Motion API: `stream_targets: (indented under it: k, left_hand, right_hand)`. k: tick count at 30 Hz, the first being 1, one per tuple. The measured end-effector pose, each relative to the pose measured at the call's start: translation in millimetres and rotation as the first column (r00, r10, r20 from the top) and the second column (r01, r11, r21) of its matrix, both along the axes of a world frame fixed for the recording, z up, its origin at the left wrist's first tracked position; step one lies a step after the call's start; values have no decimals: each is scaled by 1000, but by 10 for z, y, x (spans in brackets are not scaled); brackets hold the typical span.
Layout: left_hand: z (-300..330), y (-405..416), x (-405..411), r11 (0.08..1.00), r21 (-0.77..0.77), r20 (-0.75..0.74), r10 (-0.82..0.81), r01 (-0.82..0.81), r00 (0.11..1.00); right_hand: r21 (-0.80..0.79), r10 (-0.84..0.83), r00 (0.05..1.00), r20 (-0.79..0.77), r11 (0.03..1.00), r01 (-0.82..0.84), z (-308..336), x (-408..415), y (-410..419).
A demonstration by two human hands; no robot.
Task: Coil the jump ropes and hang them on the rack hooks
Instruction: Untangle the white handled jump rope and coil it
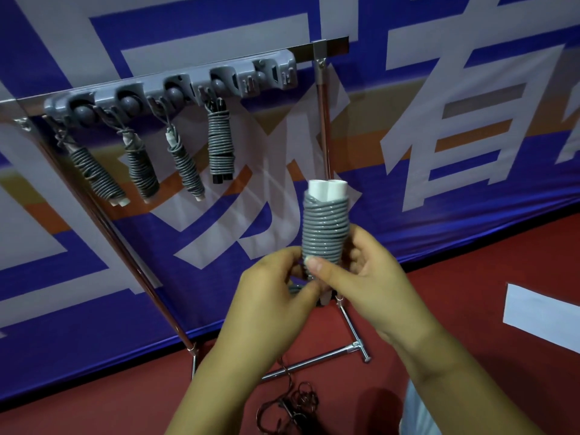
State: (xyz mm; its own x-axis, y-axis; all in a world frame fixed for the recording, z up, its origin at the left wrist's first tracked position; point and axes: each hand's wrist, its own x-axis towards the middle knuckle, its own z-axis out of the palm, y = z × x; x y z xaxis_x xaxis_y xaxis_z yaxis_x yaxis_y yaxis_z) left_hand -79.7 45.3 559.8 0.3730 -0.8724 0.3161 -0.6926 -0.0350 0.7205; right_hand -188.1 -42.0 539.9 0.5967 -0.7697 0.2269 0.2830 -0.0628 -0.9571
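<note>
A coiled jump rope (pixel 325 227) with grey cord wound round two white handles stands upright in front of me. My left hand (pixel 276 284) grips its lower end from the left, and my right hand (pixel 364 274) holds it from the right with the thumb pressed on the coil. Above and to the left, a grey hook rack (pixel 175 86) on a chrome bar carries several coiled ropes (pixel 219 142). The rack's rightmost hooks (pixel 276 75) hold nothing.
The chrome stand's right post (pixel 323 120) rises just behind the held rope, and its foot (pixel 332 356) lies on the red floor. A dark loose rope (pixel 292 406) is tangled on the floor below my hands. A blue banner covers the wall behind.
</note>
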Motion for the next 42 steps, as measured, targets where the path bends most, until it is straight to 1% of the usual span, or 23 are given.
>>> stream_targets:
  k: [2,6,8,11,14,18,21,23,25,27,28,29,31,33,35,37,38,42]
  left_hand:
    - [18,8,-10,1000,23,22,-21,21,1000]
    - [99,50,49,977,58,-134,-195,204,972]
    - [104,84,121,972,36,-98,-227,231,969]
    - [102,120,238,976,-37,-25,-215,214,976]
    - [105,123,264,963,-42,40,-263,265,964]
    - [81,133,265,951,-52,8,-304,304,953]
    - [85,151,231,960,-43,-71,-280,278,957]
    - [89,141,209,959,-23,-220,-280,283,934]
    - [68,115,193,937,-10,-394,-324,348,860]
    - [20,70,166,924,-27,-565,-330,383,756]
    - [-5,44,151,924,-34,-635,-315,382,705]
    - [-27,21,136,923,-24,-672,-300,385,677]
    - [-63,-9,118,902,37,-690,-288,430,664]
    - [-89,-26,131,860,78,-743,-288,505,604]
    - [-99,-36,164,817,62,-793,-308,573,526]
    - [-112,-48,203,786,21,-803,-355,618,479]
    - [-118,-51,223,782,11,-798,-369,623,477]
    - [-100,-42,268,808,21,-764,-367,589,531]
  right_hand:
    - [89,31,999,33,995,-34,15,-17,-33]
    - [160,124,992,37,979,-129,106,-105,-122]
    - [191,168,985,47,966,-174,148,-150,-169]
    - [236,192,981,14,953,-190,153,-194,-224]
    - [285,240,971,4,930,-231,143,-205,-218]
    - [317,253,967,6,917,-242,125,-214,-244]
    - [345,255,967,6,907,-241,131,-203,-264]
    - [371,250,968,1,899,-232,142,-198,-256]
    - [397,257,966,5,886,-238,159,-191,-238]
    - [428,267,964,19,869,-249,164,-178,-224]
    - [440,272,962,23,861,-255,161,-173,-221]
    - [448,278,960,25,855,-260,160,-168,-223]
    - [456,301,953,25,845,-279,165,-168,-238]
    - [458,332,943,7,837,-299,180,-179,-255]
    - [448,353,935,-22,840,-306,198,-181,-263]
    - [427,359,932,-44,850,-307,208,-171,-265]
    - [423,358,933,-47,853,-306,208,-166,-270]
    - [425,343,938,-54,858,-289,196,-152,-280]
